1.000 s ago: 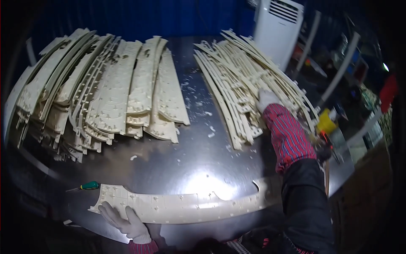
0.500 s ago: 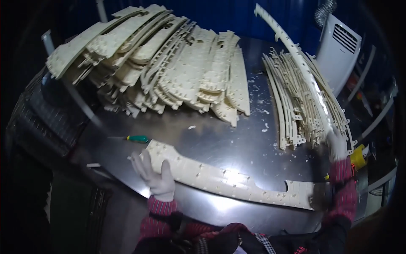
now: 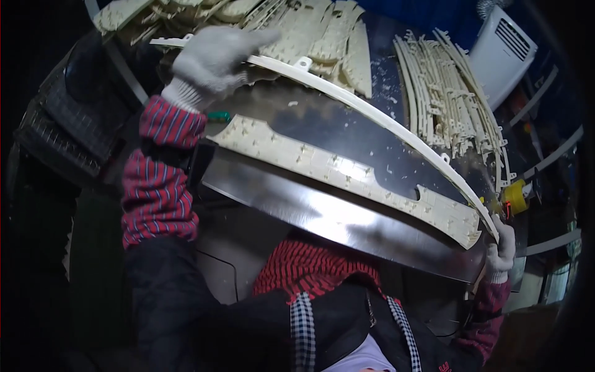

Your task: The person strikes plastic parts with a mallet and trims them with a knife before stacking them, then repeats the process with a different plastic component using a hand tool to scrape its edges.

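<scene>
A long, thin, curved cream plastic strip point(image 3: 372, 111) slants across in front of me, above the table. My gloved left hand point(image 3: 214, 59) is around it close to its far left end, slightly blurred. Its lower right end is gripped in my gloved right hand point(image 3: 503, 248), at the table's right side. Beneath the strip, a wide cream trim panel point(image 3: 322, 164) lies on the metal table, with a curved notch and small studs; neither hand touches it. A green-handled tool point(image 3: 219, 116) lies by the panel's left end, partly hidden behind my left sleeve.
A heap of wide cream panels point(image 3: 319, 31) covers the far left of the table point(image 3: 322, 223). Several narrow strips point(image 3: 443, 93) are piled at the far right. A yellow roll point(image 3: 514, 197) sits at the right edge. A white machine with a vent point(image 3: 503, 46) stands behind.
The strip, upright in my right hand before, now lies slantwise between both hands. My left hand went from open beside the panel up to the strip's far end; my right hand came nearer. The view shifted.
</scene>
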### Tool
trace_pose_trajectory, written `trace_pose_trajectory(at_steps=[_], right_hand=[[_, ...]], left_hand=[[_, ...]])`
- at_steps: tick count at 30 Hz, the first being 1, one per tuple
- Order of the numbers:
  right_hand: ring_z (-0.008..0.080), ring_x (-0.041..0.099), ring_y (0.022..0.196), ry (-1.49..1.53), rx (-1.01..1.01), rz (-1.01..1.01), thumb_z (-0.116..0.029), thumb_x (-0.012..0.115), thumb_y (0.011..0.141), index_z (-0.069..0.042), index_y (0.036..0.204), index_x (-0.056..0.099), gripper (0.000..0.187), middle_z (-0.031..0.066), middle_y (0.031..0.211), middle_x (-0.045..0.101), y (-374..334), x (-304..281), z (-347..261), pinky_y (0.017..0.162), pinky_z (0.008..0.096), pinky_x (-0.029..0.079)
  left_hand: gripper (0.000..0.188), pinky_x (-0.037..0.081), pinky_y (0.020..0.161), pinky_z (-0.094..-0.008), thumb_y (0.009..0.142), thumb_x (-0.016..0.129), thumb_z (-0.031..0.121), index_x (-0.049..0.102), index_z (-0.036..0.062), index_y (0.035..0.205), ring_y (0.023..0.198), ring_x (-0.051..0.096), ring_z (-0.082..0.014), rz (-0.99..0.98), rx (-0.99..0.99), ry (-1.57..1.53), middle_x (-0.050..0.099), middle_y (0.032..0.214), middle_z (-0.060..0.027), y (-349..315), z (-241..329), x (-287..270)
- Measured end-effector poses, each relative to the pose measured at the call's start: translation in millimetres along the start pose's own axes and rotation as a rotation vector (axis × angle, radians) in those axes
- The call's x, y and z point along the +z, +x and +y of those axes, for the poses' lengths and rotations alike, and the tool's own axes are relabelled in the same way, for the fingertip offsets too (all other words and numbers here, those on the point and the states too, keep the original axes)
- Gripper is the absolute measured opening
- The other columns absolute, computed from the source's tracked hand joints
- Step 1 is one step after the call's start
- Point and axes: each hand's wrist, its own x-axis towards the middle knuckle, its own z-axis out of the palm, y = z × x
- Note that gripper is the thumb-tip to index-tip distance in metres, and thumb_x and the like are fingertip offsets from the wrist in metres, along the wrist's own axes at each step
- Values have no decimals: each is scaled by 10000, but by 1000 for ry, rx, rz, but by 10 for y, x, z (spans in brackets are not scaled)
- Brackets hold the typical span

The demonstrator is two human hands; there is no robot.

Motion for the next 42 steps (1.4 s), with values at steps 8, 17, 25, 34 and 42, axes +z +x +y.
trace_pose_trajectory(at_steps=[8,17,25,34,42], right_hand=[[371,613,891,-379,-92,-325,10,640,732,-48,1324,588,597,196,980,646,330,754,-283,753,432,501],[396,613,808,-166,-75,-508,22,638,751,-67,1267,603,524,187,885,644,584,1222,-408,715,458,492],[406,598,891,-160,95,-704,-38,646,832,-73,1290,598,463,195,970,631,627,1281,-427,783,461,487],[412,603,1069,-85,105,-719,-289,582,961,-75,1367,573,459,231,1191,636,558,1287,-56,972,464,463],[413,615,1050,-309,469,-75,-269,653,892,-17,1307,593,489,233,1142,648,-28,1017,217,945,457,493]], left_hand=[[417,491,731,-435,773,651,176,694,118,1184,829,667,-300,-647,-287,-266,713,873,-113,-851,947,560],[414,486,766,-462,815,651,279,679,171,1214,866,649,-332,-707,-467,-402,720,953,-96,-1800,1032,744],[432,487,803,-471,841,652,374,673,149,1209,921,645,-346,-785,-457,-532,714,957,-116,-1813,1054,747],[508,508,824,-444,805,693,470,654,157,1203,943,660,-328,-438,-128,-156,710,949,-127,-1081,1283,961],[387,521,736,-468,788,743,264,656,147,1146,867,667,-362,-906,-303,-500,698,927,-148,-1060,1850,1386]])
